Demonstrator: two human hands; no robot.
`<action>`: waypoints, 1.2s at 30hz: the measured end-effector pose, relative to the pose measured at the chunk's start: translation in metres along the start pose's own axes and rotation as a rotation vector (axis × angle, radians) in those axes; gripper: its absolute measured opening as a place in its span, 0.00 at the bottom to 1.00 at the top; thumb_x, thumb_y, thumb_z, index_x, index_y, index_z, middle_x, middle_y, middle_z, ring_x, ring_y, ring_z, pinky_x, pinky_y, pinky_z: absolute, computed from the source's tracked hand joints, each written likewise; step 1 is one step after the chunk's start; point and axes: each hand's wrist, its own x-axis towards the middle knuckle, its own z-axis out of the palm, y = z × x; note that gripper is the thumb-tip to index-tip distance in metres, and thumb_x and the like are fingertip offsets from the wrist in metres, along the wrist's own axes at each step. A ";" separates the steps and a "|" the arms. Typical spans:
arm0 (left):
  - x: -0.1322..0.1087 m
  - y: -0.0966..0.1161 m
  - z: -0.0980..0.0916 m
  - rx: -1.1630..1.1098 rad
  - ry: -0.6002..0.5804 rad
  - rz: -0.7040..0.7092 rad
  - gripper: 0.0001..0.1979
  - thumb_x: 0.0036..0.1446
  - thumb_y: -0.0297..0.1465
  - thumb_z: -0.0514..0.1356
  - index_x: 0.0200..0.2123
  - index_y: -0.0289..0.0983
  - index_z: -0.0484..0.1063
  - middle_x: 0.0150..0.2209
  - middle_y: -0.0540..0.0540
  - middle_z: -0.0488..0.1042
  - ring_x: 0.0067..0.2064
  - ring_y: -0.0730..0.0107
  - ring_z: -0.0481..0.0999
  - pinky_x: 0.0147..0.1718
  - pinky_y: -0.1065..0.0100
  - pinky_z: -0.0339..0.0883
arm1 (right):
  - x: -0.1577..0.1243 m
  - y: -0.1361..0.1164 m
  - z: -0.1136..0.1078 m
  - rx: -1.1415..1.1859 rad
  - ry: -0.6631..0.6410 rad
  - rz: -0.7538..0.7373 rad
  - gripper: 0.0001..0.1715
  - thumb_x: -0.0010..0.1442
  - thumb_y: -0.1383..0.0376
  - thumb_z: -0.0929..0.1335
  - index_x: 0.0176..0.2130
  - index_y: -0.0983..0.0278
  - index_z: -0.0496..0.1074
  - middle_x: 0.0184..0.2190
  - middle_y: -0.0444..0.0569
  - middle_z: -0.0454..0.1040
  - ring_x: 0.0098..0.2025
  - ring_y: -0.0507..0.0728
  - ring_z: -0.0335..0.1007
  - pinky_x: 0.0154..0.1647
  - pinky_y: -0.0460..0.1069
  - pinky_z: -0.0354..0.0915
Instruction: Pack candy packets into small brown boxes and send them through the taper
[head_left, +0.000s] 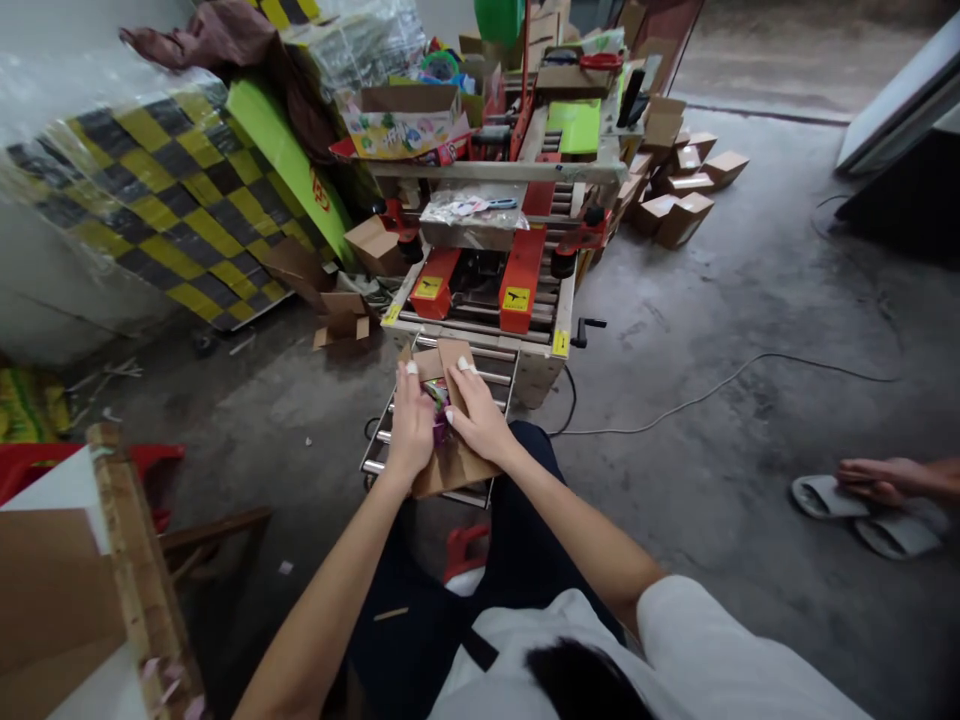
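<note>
A small brown cardboard box (459, 472) sits on the near end of the roller conveyor (499, 360), above my knees. Its top is partly open, and shiny purple and green packets (440, 412) show in the gap. My left hand (411, 428) lies along the box's left side with its fingers stretched forward. My right hand (480, 415) rests flat on the right flap, fingers extended and the thumb pointing in toward the packets. Both hands touch the cardboard, and neither is wrapped round it.
Ahead stands a carton-sealing machine with orange side rails (523, 280) and a crank handle (590, 328). Folded boxes (679, 215) lie on the floor to its right. A cable (675, 410) crosses the floor. Another person's feet in slippers (896, 525) are at the right edge.
</note>
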 end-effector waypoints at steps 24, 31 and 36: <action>0.023 -0.032 0.012 0.143 -0.180 0.057 0.28 0.64 0.27 0.47 0.67 0.34 0.62 0.70 0.36 0.57 0.74 0.56 0.51 0.71 0.45 0.47 | -0.017 -0.020 -0.003 -0.579 -0.266 -0.132 0.45 0.67 0.56 0.62 0.73 0.74 0.46 0.74 0.66 0.41 0.76 0.71 0.39 0.71 0.73 0.43; 0.034 -0.027 0.008 -0.339 -0.050 -0.140 0.40 0.64 0.28 0.48 0.74 0.34 0.32 0.71 0.36 0.57 0.74 0.66 0.49 0.72 0.53 0.42 | -0.029 -0.021 0.025 -0.538 -0.188 -0.156 0.65 0.51 0.52 0.77 0.73 0.72 0.46 0.73 0.71 0.42 0.75 0.77 0.38 0.67 0.81 0.24; -0.038 -0.006 -0.025 -0.475 0.266 -0.084 0.39 0.67 0.33 0.50 0.74 0.41 0.31 0.70 0.34 0.58 0.66 0.62 0.67 0.64 0.55 0.64 | 0.073 0.001 -0.011 -0.374 0.146 -0.123 0.50 0.57 0.47 0.73 0.65 0.77 0.62 0.68 0.80 0.55 0.73 0.82 0.41 0.65 0.83 0.27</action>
